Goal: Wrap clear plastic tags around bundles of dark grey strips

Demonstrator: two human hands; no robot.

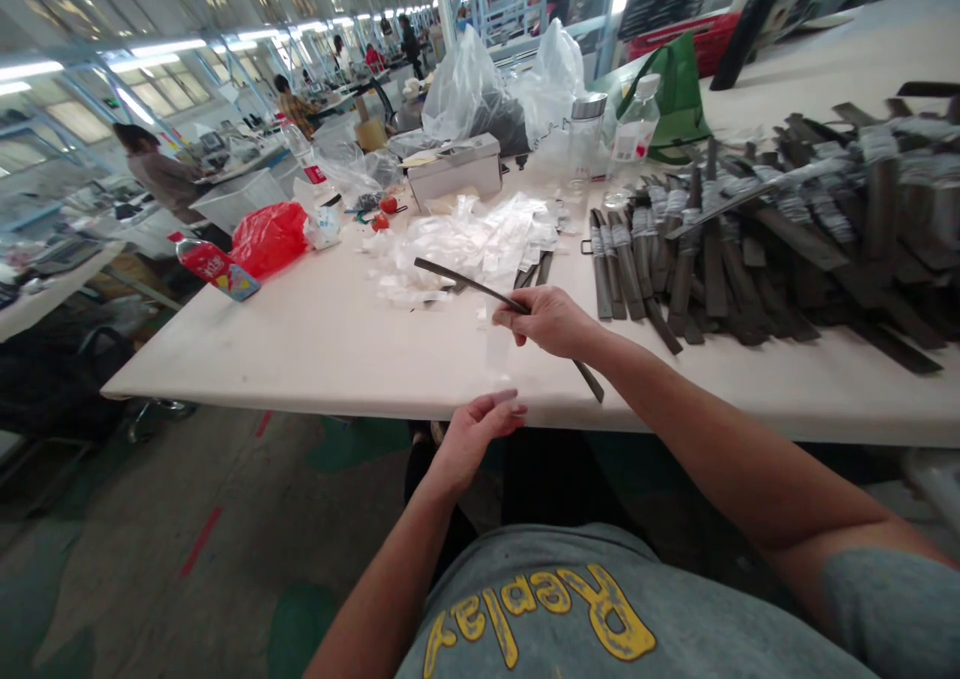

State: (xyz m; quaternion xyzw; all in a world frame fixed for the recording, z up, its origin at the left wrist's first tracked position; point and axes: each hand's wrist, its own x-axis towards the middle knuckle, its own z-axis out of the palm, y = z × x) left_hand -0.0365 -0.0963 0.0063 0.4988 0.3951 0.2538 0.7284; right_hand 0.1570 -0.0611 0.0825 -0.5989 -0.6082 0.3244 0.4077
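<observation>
My right hand [551, 321] is closed around a long thin dark strip [465, 281], which slants from upper left to lower right over the white table [322, 339]. A clear narrow plastic sleeve [499, 344] hangs between my two hands. My left hand [474, 435], at the table's near edge, pinches the sleeve's lower end. Behind my hands lies a heap of clear plastic sleeves [480, 239]. To the right, several bundled dark strips [750, 249] are piled on the table.
A white box [456, 171], clear bags [480, 89], two bottles [611, 129], a green bag [675, 89] and a red bag [270, 237] stand along the back. A red bottle [214, 267] lies at the left corner. People work at tables far left.
</observation>
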